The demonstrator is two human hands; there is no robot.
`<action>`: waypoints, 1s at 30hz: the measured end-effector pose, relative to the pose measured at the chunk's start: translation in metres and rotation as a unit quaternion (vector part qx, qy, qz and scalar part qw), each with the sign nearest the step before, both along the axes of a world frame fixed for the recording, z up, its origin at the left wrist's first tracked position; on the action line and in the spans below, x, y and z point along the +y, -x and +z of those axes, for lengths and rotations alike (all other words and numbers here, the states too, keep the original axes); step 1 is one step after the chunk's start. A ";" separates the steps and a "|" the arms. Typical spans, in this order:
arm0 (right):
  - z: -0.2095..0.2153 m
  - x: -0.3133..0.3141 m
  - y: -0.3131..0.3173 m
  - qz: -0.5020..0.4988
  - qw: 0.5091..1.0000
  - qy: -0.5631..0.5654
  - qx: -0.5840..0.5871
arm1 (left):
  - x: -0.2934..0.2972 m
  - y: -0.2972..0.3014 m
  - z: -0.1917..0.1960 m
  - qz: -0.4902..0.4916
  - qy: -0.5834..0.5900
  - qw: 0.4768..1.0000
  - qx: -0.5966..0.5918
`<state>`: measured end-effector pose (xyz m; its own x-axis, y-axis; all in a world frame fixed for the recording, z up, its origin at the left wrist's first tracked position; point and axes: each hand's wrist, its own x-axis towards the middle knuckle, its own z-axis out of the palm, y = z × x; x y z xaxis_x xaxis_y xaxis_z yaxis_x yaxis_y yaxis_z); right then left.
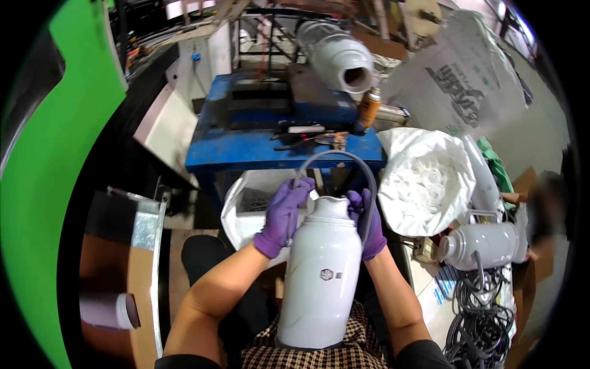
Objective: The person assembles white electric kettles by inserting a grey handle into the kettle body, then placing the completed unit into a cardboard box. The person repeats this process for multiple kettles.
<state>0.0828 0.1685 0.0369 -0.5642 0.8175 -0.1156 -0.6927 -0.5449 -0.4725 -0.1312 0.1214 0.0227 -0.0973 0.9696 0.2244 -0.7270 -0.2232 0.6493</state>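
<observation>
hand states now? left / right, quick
Left hand: closed on the grey handle end, beside the white flask neck.
Right hand: closed on the handle's other end, against the flask.

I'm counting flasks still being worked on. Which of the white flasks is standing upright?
The white flask on the person's lap, between both gloved hands. The flask on the blue bench and the flask at right lie on their sides.

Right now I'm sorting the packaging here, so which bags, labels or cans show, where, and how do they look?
White sack: upper right, large, dark print.
Open bag: right of the hands, white, full of white rings.
Spray can: on the blue table, orange.
Label: small dark mark on the white flask.
</observation>
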 end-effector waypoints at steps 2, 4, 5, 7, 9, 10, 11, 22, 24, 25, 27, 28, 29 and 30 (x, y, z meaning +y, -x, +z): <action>-0.012 0.007 -0.010 -0.046 0.996 -0.049 -0.054 | -0.001 0.000 0.005 -0.090 -0.049 0.995 -0.015; 0.016 -0.012 -0.006 -0.018 1.000 -0.021 -0.002 | -0.010 0.004 0.022 -0.150 -0.065 0.987 0.002; 0.024 -0.017 -0.002 0.004 0.999 -0.027 0.046 | -0.011 0.005 0.026 -0.150 -0.093 0.983 0.040; 0.041 -0.034 0.006 -0.037 0.994 -0.105 -0.017 | -0.008 -0.001 0.022 -0.180 -0.098 0.978 -0.034; 0.043 -0.024 -0.004 -0.085 0.929 -0.273 -0.236 | -0.005 -0.009 0.019 -0.202 0.007 0.959 -0.198; 0.046 -0.027 -0.001 -0.111 0.904 -0.294 -0.289 | -0.003 -0.009 0.013 -0.201 0.001 0.964 -0.171; 0.052 -0.032 0.005 -0.138 0.875 -0.313 -0.342 | 0.001 -0.011 0.009 -0.202 -0.006 0.969 -0.145; 0.076 -0.018 -0.035 -0.102 0.898 -0.339 -0.259 | 0.006 -0.021 0.010 -0.133 -0.004 0.984 0.119; 0.073 -0.015 -0.042 -0.126 0.878 -0.335 -0.319 | 0.015 -0.022 -0.004 -0.102 0.006 0.983 0.153; 0.071 -0.016 -0.037 -0.141 0.900 -0.280 -0.304 | 0.015 -0.025 0.002 -0.082 -0.004 0.977 0.197; 0.069 -0.025 -0.033 -0.216 0.889 -0.240 -0.326 | 0.009 -0.031 0.012 -0.041 -0.033 0.951 0.306; 0.083 -0.040 -0.026 -0.266 0.856 -0.254 -0.362 | 0.003 -0.031 0.018 -0.010 -0.051 0.927 0.370; 0.088 -0.053 -0.019 -0.318 0.821 -0.264 -0.395 | 0.003 -0.033 0.018 -0.044 -0.025 0.958 0.283; 0.076 -0.056 -0.014 -0.380 0.772 -0.338 -0.382 | 0.004 -0.035 0.017 -0.078 0.000 0.978 0.193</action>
<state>0.0964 0.1130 0.1132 0.1306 0.8978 0.4207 -0.0698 0.4316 -0.8994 -0.0963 0.1253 0.0397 0.1434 0.9660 0.2151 -0.4537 -0.1290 0.8818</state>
